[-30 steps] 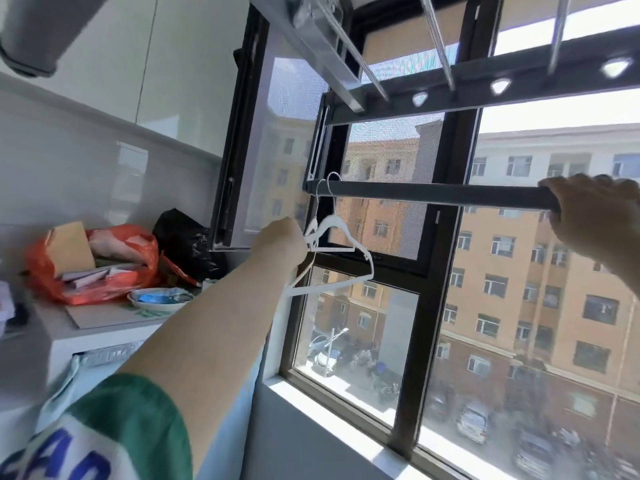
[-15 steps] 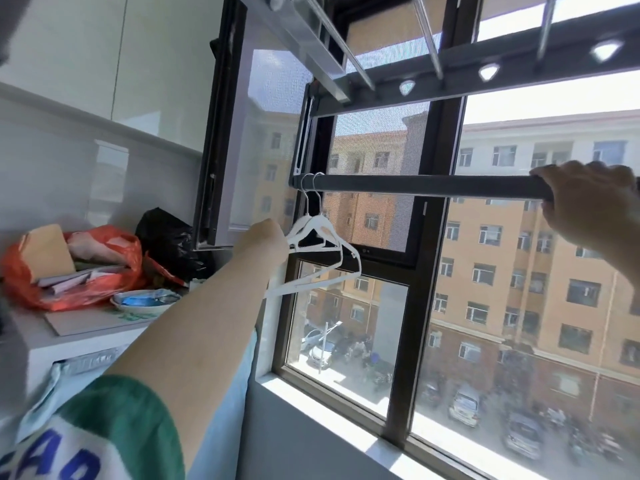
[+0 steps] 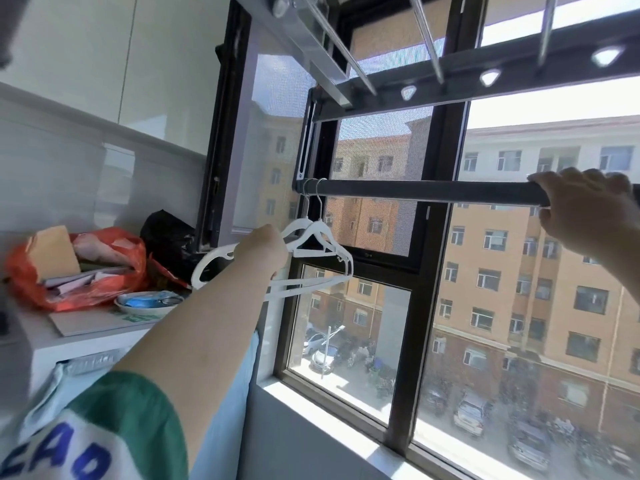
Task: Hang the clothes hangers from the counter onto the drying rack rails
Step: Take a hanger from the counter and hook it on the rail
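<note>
Head view: my left hand point(image 3: 266, 247) grips the white hangers point(image 3: 322, 237), hooked over the left end of the rail point(image 3: 415, 190); my right hand point(image 3: 588, 209) clasps that left-to-right rail, well apart rightward.

The left arm reaches forward and up, almost straight, bare from a green-and-white sleeve point(image 3: 114, 427) to the wrist. The left hand point(image 3: 268, 245) shows only its back. Its fingers curl out of sight round the white hangers point(image 3: 320, 232), gripping them just below and to the left of their hooks. The right hand point(image 3: 588, 216) is held higher and well apart, with its fingers curled over the top of the rail point(image 3: 433, 191) and the palm below it.
</note>
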`<state>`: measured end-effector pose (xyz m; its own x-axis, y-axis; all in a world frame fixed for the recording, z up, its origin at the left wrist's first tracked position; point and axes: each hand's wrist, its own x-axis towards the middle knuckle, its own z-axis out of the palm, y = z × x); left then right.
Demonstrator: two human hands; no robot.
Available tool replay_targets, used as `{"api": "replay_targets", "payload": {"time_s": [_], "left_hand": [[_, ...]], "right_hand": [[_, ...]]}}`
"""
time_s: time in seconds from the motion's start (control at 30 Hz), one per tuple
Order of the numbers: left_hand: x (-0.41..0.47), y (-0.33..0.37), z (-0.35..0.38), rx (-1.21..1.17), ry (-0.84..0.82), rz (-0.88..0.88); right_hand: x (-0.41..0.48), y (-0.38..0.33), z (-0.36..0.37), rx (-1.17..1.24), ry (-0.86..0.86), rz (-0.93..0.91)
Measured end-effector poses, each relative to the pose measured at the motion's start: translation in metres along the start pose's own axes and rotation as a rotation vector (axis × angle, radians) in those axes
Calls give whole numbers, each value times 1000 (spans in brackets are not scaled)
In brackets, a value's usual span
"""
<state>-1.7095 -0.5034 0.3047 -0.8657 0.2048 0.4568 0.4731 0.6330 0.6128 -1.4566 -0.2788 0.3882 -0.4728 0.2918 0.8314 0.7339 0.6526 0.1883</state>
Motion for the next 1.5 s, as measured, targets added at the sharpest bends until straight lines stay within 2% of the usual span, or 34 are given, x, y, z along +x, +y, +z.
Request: {"api": "replay_targets", "payload": {"time_s": [0.37, 0.67, 0.87, 1.03, 1.1, 1.2, 1.3, 1.43, 1.5], "left_hand": [[1, -4, 4, 123, 21, 45], [-7, -12, -5, 162, 25, 88], [-28, -16, -26, 249, 137, 309], [-75, 4, -27, 24, 113, 581], [-103, 19, -22, -95, 13, 672], [-151, 49, -9, -268, -312, 864], [-206, 79, 5, -345, -592, 1019], [-290, 122, 26, -337, -766, 1171], [-340, 144, 28, -363, -859, 1180]], "right_hand": [[-12, 2, -2, 2, 27, -20], [-40, 2, -29, -50, 11, 44], [-80, -11, -51, -102, -54, 153], [-133, -16, -71, -156, -146, 220], [-155, -11, -82, -155, -184, 238], [-189, 7, -107, -161, -178, 302], [-229, 33, -137, -198, -194, 423], [-299, 78, -190, -221, -373, 626], [-341, 103, -223, -228, -471, 734]]}}
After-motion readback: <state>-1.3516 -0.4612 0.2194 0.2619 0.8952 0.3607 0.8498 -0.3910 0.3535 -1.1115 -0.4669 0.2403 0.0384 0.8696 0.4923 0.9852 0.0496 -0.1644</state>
